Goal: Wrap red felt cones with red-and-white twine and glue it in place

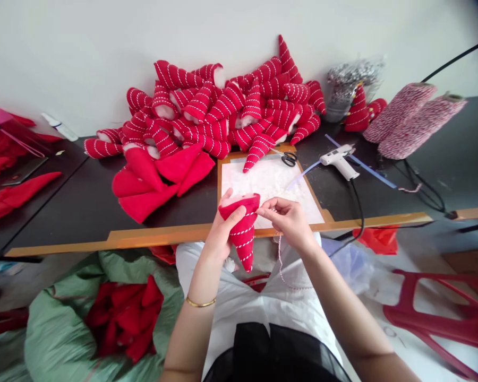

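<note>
My left hand (223, 228) is closed around a red felt cone (244, 233) with white stuffing at its wide end, its tip pointing down. Red-and-white twine winds around the cone in slanting rows. At the cone's right edge my right hand (282, 220) pinches the twine (280, 260), whose loose length hangs down past the table edge over my lap. Beneath the hands lies a white sheet (239, 178) on the table. Scissors (289, 158) and a white glue gun (340, 161) lie beyond my right hand.
Several twine-wrapped cones (219, 106) are heaped against the wall, with plain red cones (155, 180) in front. Two twine spools (422, 124) stand at right, near a bag of silver tinsel (342, 90). A green sack (59, 318) of red felt sits below left, a red stool (430, 313) right.
</note>
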A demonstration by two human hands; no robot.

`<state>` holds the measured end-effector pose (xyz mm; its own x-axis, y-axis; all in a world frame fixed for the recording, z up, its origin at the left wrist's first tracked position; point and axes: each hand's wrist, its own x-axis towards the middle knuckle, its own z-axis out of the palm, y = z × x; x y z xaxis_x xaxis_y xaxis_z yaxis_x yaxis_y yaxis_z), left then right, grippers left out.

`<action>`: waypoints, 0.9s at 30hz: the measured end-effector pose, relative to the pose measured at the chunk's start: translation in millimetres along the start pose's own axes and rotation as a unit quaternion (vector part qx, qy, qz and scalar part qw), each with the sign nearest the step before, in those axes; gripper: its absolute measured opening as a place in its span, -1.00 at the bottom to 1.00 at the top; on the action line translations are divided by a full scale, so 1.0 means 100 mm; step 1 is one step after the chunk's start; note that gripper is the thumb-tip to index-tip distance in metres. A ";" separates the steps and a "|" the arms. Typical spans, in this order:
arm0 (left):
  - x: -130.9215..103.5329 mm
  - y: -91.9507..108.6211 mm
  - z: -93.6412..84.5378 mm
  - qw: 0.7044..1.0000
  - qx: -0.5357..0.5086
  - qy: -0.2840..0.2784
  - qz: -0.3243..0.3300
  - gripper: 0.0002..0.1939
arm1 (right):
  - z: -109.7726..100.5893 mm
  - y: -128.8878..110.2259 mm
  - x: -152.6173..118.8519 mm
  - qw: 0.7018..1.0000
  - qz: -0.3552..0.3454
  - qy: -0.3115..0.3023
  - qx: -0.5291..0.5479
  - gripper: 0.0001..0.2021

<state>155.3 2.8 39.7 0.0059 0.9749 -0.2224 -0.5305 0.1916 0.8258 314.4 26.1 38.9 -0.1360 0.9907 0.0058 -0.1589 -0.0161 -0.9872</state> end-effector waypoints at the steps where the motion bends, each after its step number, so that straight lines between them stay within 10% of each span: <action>1: -0.01 0.01 -0.01 1.000 -0.002 -0.008 -0.002 -0.20 | -0.02 0.01 0.02 1.000 0.008 -0.001 0.007 -0.62; 16: -0.05 0.05 -0.03 0.993 -0.045 -0.085 -0.066 -0.18 | -0.02 0.00 0.01 0.985 0.117 -0.061 0.110 -0.56; 22: 0.01 -0.08 -0.01 0.998 -0.044 -0.034 -0.006 -0.05 | 0.07 0.01 -0.10 0.995 -0.040 0.086 -0.033 -0.67; 27: 0.04 -0.13 -0.01 0.999 0.013 -0.027 0.034 0.16 | 0.13 -0.03 -0.15 0.995 -0.074 0.018 -0.067 -0.68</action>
<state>161.4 4.5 27.8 0.0175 0.9903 -0.1377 -0.5099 0.1273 0.8508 304.3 9.6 43.5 -0.0854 0.9851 0.1495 -0.0428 0.1463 -0.9883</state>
